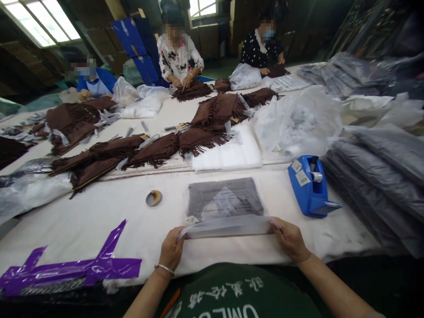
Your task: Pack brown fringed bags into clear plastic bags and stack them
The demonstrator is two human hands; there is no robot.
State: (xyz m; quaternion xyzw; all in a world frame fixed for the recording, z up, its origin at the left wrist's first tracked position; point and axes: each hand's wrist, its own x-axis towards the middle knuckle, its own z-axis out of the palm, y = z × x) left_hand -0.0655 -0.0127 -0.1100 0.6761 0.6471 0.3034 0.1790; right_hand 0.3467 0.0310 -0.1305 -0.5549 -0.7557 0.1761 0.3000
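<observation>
A clear plastic bag with a grey folded item inside point(225, 201) lies on the white table point(99, 212) in front of me. Its near end, the flap point(228, 226), is lifted and folded over. My left hand point(171, 249) pinches the flap's left corner, and a bangle sits on that wrist. My right hand point(290, 240) grips the flap's right corner. Both hands are closed on the plastic at the table's near edge.
A blue tape dispenser point(309, 185) stands right of the bag, a small tape roll point(153, 198) left of it. Purple strips point(73, 267) lie at the near left. Stacked grey bagged items point(380, 176) fill the right side. Brown fringed garments point(149, 148) and three seated people point(179, 55) are beyond.
</observation>
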